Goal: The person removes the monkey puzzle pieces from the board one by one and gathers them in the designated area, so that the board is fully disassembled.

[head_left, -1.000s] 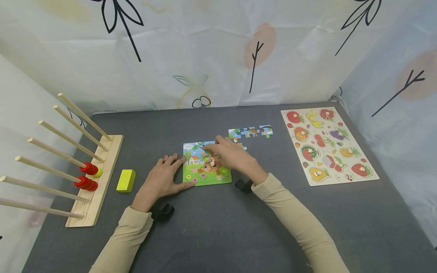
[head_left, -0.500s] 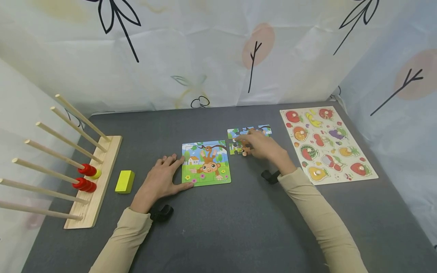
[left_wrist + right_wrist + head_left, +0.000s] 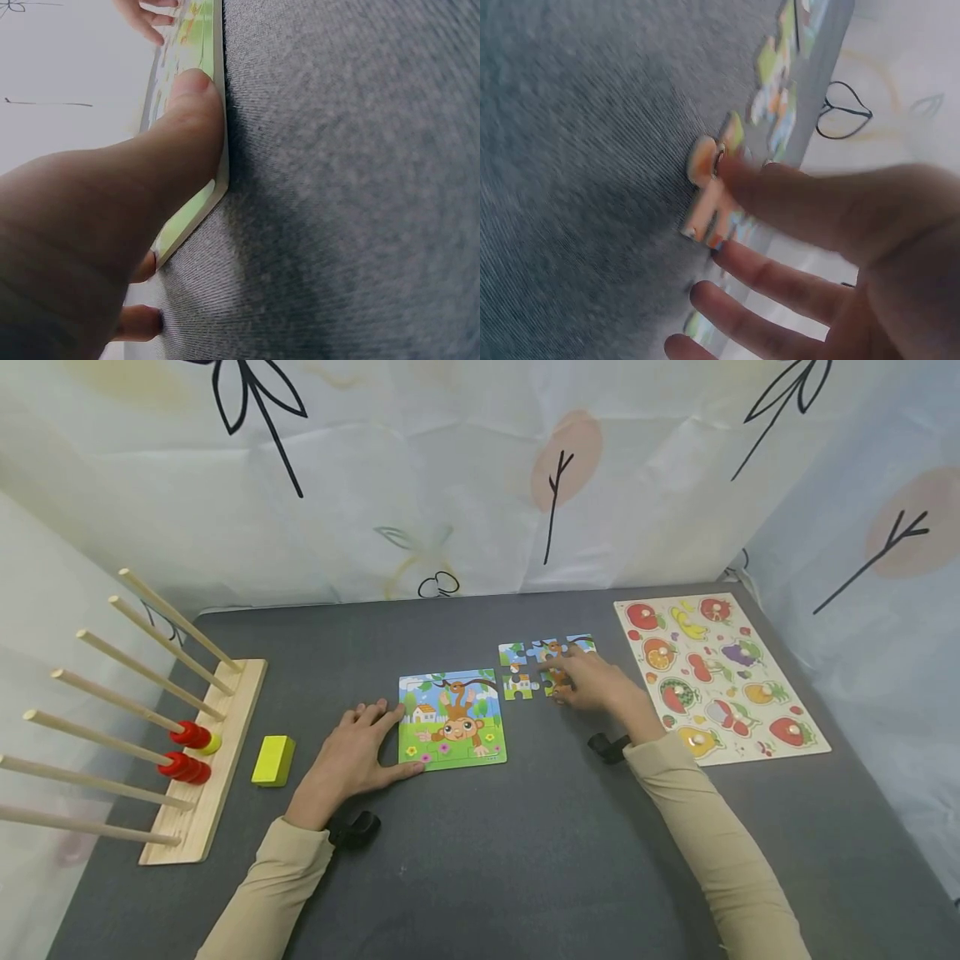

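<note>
A square jigsaw puzzle (image 3: 457,745) with a cartoon monkey lies assembled in its tray. My left hand (image 3: 351,767) rests at its lower left corner, with the thumb (image 3: 193,94) on the front edge and other fingertips at the left side. Beyond its right side, my right hand (image 3: 596,683) pinches a brown-and-green jigsaw piece (image 3: 705,206) between thumb and index finger. That piece is low over the table, partly covered by the thumb. Near it lie a house piece (image 3: 517,687), a blue-green corner piece (image 3: 513,653) and other loose pieces, some partly hidden by my hand.
A wooden fruit peg board (image 3: 720,681) lies at the right. On the left stand a wooden peg rack (image 3: 217,752) with red and yellow rings and, beside it, a yellow block (image 3: 273,761). A patterned white cloth (image 3: 450,485) hangs behind the dark grey table (image 3: 480,877).
My right hand has left the monkey puzzle and reached right to the loose pieces, then shifted slightly right with a brown-and-green piece. The left hand stays at the puzzle's corner.
</note>
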Motion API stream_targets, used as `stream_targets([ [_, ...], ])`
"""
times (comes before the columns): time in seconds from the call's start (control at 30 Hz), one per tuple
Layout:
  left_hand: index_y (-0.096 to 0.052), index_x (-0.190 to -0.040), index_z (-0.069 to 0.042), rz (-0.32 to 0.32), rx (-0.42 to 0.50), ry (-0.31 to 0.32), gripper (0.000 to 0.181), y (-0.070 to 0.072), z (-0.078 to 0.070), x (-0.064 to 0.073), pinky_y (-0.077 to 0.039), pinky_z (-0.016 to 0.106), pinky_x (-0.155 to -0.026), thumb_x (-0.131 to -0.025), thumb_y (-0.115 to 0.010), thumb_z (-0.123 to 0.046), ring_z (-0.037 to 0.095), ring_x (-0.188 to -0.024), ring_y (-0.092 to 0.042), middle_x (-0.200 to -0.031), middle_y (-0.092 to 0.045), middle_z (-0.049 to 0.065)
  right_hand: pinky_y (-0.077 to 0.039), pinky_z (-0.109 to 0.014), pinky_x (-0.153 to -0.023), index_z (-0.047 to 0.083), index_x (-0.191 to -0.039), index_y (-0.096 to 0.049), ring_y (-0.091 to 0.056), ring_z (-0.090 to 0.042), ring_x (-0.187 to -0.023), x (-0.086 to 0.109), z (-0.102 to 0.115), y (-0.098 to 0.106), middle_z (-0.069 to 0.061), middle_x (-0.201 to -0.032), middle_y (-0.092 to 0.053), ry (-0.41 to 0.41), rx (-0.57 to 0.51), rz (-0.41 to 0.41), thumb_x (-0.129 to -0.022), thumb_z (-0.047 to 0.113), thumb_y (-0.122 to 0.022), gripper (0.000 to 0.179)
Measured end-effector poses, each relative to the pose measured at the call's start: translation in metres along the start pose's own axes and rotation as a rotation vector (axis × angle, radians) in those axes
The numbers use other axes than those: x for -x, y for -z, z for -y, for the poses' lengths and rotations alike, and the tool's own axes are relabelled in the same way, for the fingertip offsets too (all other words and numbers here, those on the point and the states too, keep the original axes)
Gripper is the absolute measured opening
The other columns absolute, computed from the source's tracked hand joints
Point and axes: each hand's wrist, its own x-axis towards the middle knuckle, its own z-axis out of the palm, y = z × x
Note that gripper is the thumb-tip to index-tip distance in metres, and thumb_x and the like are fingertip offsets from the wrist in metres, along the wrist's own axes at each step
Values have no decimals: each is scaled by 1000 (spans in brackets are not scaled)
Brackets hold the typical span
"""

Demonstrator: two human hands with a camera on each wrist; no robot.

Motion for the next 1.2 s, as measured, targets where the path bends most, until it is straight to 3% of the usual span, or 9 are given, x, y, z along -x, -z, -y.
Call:
stream_targets([
  [0.13,-47,-154,-9,1,3,0,94,0,0,0,-46,71,-103,-82,-76,-62,57,-142,-40,-157,-44,26,-54,-63,-88,18,-146,-58,-57,-38,-114,-1,3,-4,-21,-134,-54,-10,6,-20,-96,26,-74,54],
  [0.33,-47,-154,-9,-1,5,4,94,0,1,1,-46,71,-102,-82,-77,-62,56,-141,-41,-157,-44,25,-53,-64,-91,19,-145,-60,-56,-38,-121,1,5,-5,-19,-136,-55,-34,7,-32,-96,28,-73,51],
  [0.5,-47,-154,-10,-6,4,5,94,0,1,1,-47,71,-101,-82,-77,-63,56,-141,-42,-157,-45,25,-54,-60,-88,19,-143,-62,-56,-35,-116,2,8,-4,-17,-131,-57,-26,13,-55,-95,27,-75,50],
  [0.77,-47,-154,-10,-2,9,0,94,0,0,2,-47,71,-100,-82,-76,-63,57,-141,-41,-157,-44,26,-55,-59,-92,16,-139,-65,-56,-39,-125,4,32,-2,-18,-134,-59,76,9,-116,-92,25,-78,50],
  [1.07,-46,-154,-10,-5,9,1,94,0,-1,3,-47,71,-100,-82,-76,-63,57,-141,-41,-157,-44,26,-51,-39,-72,15,-139,-64,-54,-25,-97,4,64,-6,-12,-119,-61,171,-12,-100,-93,26,-77,49],
  [1.2,-46,-154,-10,-2,9,4,94,1,-1,3,-47,71,-100,-82,-76,-63,57,-141,-41,-157,-44,26,-49,-37,-72,16,-139,-65,-54,-24,-94,1,74,-10,-12,-116,-61,202,-17,-84,-93,26,-77,48],
])
